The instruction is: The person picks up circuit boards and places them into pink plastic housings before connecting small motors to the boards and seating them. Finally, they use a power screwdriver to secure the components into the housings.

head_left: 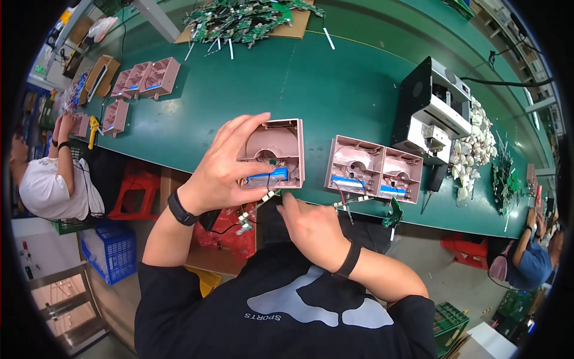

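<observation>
My left hand (222,166) grips a pink plastic housing (274,140) by its left side, thumb reaching inside over a blue cylindrical battery (278,175). The housing's open side faces up at the table's near edge. From its lower edge hang dark wires and a narrow strip with white parts (256,210). My right hand (317,233) is closed just below the housing, fingertips by its lower edge; what they pinch is hidden. To the right lie two similar housings, a left one (357,157) and a right one (402,166), each with a blue battery and wires.
A small green circuit board (393,213) hangs at the table edge. Beyond it stand a black-and-white machine (427,107) and a heap of white parts (472,149). Circuit boards (239,21) pile up at the back; more pink housings (146,79) sit left. Co-workers sit at both sides.
</observation>
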The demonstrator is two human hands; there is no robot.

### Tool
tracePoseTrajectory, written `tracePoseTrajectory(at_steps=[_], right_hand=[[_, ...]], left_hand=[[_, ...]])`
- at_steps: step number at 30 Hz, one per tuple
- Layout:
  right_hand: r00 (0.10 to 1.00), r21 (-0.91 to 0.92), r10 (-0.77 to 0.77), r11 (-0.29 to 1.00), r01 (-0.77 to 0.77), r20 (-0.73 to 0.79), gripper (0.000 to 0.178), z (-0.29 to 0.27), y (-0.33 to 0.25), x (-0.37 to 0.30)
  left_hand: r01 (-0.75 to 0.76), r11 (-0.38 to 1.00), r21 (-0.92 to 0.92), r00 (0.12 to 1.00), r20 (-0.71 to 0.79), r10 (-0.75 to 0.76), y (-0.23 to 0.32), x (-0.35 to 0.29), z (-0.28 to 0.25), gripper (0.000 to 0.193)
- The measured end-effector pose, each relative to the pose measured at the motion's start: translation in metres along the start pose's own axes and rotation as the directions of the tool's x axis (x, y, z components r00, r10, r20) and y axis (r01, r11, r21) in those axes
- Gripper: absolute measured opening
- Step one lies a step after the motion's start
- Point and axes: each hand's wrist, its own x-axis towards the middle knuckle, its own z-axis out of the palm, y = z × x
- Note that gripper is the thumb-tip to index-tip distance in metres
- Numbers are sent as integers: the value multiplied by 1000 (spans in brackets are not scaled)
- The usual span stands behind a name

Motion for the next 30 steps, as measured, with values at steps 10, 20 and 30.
tracePoseTrajectory(at_steps=[10,20,30], right_hand=[[999,-373,-17,927,31,41,30,-6,4,-14],[958,108,77,993,-49,-275,23,-93,13,-81],[624,202,600,782,-590,-501,17,-122,109,-122]], left_hand=[[-38,987,-155,977,202,69,-28,23,48,35],[23,990,-139,968,249,13,-27,30,60,34],[28,1000,9,947,319,-29,-9,44,53,41]])
